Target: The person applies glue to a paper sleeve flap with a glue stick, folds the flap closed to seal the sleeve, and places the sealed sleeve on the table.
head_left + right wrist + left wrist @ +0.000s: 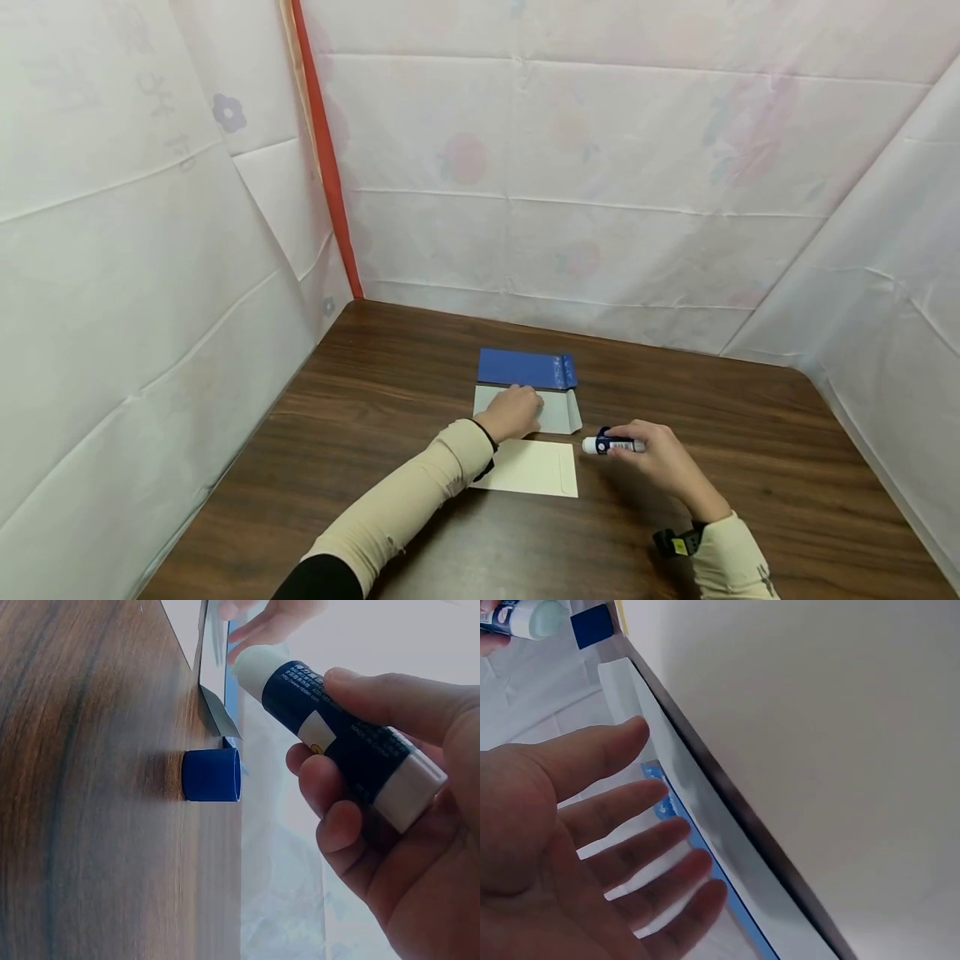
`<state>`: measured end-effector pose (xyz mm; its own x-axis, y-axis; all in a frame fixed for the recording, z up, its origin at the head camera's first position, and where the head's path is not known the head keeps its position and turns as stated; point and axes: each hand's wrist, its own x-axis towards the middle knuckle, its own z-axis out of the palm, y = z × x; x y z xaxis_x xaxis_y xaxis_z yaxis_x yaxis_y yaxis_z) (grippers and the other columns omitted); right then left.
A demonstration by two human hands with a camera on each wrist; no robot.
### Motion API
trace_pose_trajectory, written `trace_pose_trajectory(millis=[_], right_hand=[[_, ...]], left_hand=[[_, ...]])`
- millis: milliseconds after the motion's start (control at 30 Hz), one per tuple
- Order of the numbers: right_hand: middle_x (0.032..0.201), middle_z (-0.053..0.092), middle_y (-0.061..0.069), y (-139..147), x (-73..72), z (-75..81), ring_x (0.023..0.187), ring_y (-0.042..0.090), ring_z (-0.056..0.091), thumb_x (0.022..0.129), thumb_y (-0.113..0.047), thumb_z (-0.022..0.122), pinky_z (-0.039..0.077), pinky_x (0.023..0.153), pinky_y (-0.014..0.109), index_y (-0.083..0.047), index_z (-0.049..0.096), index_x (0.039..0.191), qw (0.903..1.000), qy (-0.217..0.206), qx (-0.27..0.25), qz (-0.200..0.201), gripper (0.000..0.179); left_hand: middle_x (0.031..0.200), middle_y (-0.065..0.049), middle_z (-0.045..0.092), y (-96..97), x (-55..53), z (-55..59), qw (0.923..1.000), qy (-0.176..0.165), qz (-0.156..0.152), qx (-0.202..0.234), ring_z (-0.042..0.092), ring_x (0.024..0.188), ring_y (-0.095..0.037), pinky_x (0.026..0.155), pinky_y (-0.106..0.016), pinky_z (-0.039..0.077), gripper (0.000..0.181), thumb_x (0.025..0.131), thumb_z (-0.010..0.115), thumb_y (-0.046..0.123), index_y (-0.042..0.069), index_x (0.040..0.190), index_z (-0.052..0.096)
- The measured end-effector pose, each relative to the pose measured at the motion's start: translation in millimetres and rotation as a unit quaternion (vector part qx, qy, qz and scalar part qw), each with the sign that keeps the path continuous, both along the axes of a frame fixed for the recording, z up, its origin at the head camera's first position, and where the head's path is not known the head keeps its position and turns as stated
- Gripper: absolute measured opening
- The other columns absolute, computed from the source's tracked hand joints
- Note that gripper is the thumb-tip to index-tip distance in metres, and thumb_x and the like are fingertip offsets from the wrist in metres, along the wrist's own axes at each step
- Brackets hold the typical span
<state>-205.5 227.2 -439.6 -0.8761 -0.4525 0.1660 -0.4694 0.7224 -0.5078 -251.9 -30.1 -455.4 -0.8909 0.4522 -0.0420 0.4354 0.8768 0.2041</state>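
Observation:
My left hand (512,412) lies over the pale grey envelope (555,411), its fingers extended and loosely spread in the left wrist view. That envelope's flap stands folded out at the right end. Behind it lies a blue envelope (513,367), with whitish streaks on its right-end flap. Nearer me is a cream envelope (532,468), partly covered by my left wrist. In my right hand (660,457) I grip an uncapped glue stick (337,735) between thumb and fingers, its pale tip pointing left toward the envelopes. The blue cap (212,775) stands on the table beside the glue stick.
The brown wooden table (360,375) has white patterned sheeting (420,233) hanging along its back and sides. A red strip (326,158) runs down the back left corner. Each wrist wears a dark band, the right one carrying a small device (675,542).

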Motion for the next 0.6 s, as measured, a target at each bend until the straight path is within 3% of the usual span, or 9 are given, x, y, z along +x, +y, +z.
trace_pose_trajectory(millis=[267, 400, 600], right_hand=[[0.093, 0.071, 0.001, -0.8, -0.9, -1.3, 0.08, 0.005, 0.058, 0.085, -0.014, 0.075, 0.048, 0.065, 0.024, -0.007, 0.075, 0.103, 1.0, 0.0, 0.002, 0.0, 0.02], [0.092, 0.071, 0.001, -1.4, -2.4, -2.3, 0.08, 0.005, 0.059, 0.084, -0.013, 0.075, 0.049, 0.066, 0.024, -0.007, 0.075, 0.103, 1.0, 0.002, 0.001, 0.002, 0.019], [0.091, 0.071, 0.0, -1.3, -3.3, -2.6, 0.079, 0.004, 0.059, 0.084, -0.013, 0.075, 0.049, 0.066, 0.025, -0.007, 0.075, 0.102, 1.0, 0.005, 0.002, 0.004, 0.019]], left_hand=[[0.12, -0.005, 0.065, -2.0, -0.3, -3.9, 0.9991, 0.001, -0.006, -0.041, 0.058, 0.105, -0.025, 0.078, -0.035, 0.053, 0.029, 0.092, 0.066, 0.025, 0.016, 0.12, 0.07], [0.115, -0.004, 0.066, -3.3, 1.0, -4.0, 0.9992, -0.002, -0.006, -0.039, 0.058, 0.102, -0.024, 0.075, -0.033, 0.052, 0.026, 0.092, 0.068, 0.025, 0.016, 0.115, 0.072], [0.109, -0.003, 0.067, -3.6, 0.5, -3.7, 0.9994, 0.014, -0.011, -0.028, 0.06, 0.105, -0.023, 0.085, -0.034, 0.054, 0.018, 0.09, 0.07, 0.023, 0.015, 0.105, 0.076]])
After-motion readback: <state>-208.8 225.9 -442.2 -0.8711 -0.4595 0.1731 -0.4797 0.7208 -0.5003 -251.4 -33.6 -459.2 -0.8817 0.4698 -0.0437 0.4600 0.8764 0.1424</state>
